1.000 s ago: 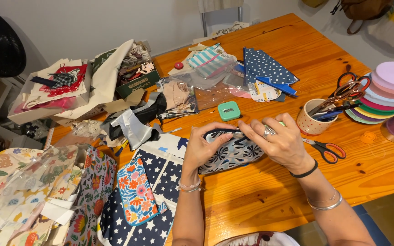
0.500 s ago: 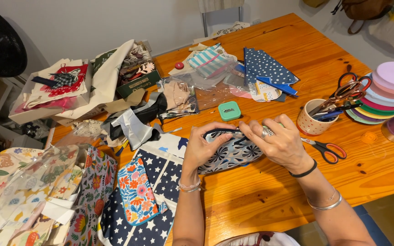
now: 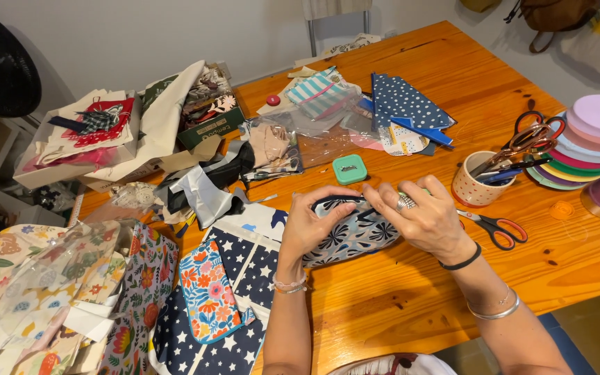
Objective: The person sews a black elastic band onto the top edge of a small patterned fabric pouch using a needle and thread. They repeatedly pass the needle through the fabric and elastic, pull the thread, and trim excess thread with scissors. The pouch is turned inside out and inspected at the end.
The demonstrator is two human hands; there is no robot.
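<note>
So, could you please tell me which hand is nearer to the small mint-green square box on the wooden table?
Left. The left hand lies just below-left of the box; the right hand sits further, below-right.

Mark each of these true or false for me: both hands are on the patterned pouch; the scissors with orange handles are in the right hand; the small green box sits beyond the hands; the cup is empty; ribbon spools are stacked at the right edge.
1. Both hands are on the patterned pouch. True: the left hand and the right hand both grip it.
2. The orange-handled scissors are in the right hand. False: they lie on the wooden table, right of that hand.
3. The small green box sits beyond the hands. True.
4. The cup is empty. False: it holds scissors and pens.
5. Ribbon spools are stacked at the right edge. True.
</note>
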